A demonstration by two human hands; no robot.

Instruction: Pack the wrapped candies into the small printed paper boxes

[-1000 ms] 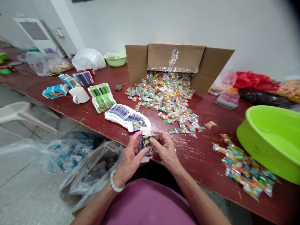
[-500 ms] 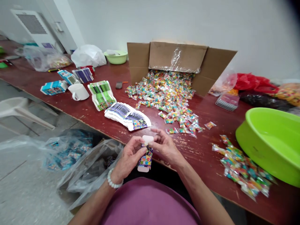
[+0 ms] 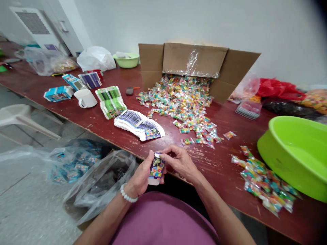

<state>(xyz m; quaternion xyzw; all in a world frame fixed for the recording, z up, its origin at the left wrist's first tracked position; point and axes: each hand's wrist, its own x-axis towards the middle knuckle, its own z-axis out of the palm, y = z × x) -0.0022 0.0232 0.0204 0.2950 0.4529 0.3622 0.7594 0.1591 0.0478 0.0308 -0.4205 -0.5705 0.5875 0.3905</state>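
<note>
My left hand is wrapped round a small colourful printed paper box, held upright just in front of the table's near edge. My right hand pinches the box's top flap with fingers and thumb pressed together. Just beyond the hands lies a fanned stack of flat purple box blanks on the dark red table. A heap of small bright candy packets spills from a cardboard carton lying on its side.
A green basin stands at the right, with a small pile of packets beside it. A white mug, green box blanks and blue ones lie left. Clear plastic bags hang below the table.
The box's white top flap stood open and raised; it is now folded down under my right fingers, and the box sits slightly lower in my left hand.
</note>
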